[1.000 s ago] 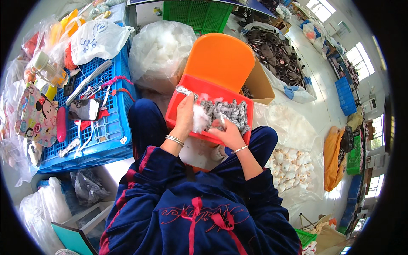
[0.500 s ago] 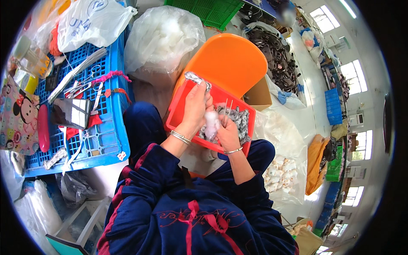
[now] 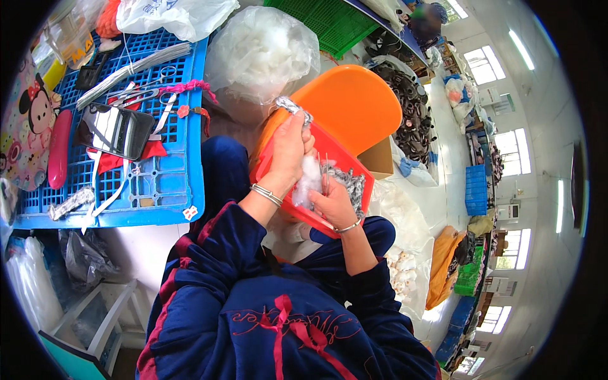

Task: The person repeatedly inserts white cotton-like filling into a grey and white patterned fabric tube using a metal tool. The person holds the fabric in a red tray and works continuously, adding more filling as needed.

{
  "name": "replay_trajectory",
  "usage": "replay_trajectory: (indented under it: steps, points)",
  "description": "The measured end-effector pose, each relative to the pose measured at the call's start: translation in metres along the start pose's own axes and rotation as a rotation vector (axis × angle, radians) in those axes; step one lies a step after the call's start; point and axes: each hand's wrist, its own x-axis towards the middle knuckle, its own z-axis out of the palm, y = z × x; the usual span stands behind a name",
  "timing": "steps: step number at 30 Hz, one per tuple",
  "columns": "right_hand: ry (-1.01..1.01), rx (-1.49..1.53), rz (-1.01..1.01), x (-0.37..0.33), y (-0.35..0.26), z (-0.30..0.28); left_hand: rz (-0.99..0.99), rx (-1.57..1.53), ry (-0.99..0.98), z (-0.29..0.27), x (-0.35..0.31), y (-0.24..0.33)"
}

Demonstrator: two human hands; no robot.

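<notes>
Over a red plastic tray [image 3: 265, 166] on my lap, my left hand [image 3: 290, 151] is closed around a grey-and-white knitted piece [image 3: 292, 109], whose end sticks out above the fingers. My right hand [image 3: 334, 204], also closed, grips a thin two-pronged metal tool like tweezers [image 3: 327, 166], prongs pointing away from me. A loose tuft of white stuffing fluff [image 3: 308, 180] lies between both hands, against my right fingers. More grey-and-white knitted pieces [image 3: 356, 190] fill the tray's right side, partly behind my right hand.
An orange plastic chair [image 3: 348, 104] stands just beyond the tray. A clear bag of white stuffing [image 3: 263, 54] is behind it. At left, a blue plastic crate surface [image 3: 161, 209] bears a phone [image 3: 117, 131], scissors [image 3: 136, 96] and wires [image 3: 136, 71]. A cardboard box [image 3: 379, 158] sits at right.
The head view has turned slightly, shifting the surroundings. The fluff now shows as a longer tuft between my hands, and the metal prongs have come closer to it. Both hands keep their holds.
</notes>
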Motion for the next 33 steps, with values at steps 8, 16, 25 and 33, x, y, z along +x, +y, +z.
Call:
replay_trajectory:
  steps: [8, 16, 25, 33]
  points:
    - [0.017, -0.093, -0.053, -0.009, 0.028, -0.015, 0.039, -0.002, -0.028, -0.003, 0.001, 0.003]
    - [0.315, -0.2, -0.207, -0.017, -0.007, -0.04, -0.085, -0.004, -0.126, -0.002, -0.002, -0.004]
    - [0.326, -0.754, -0.408, -0.012, -0.038, -0.015, -0.086, -0.07, -0.25, -0.008, 0.0, -0.016]
    - [0.397, -0.654, -0.457, -0.024, -0.033, -0.038, -0.088, 0.07, -0.087, 0.004, -0.011, -0.013]
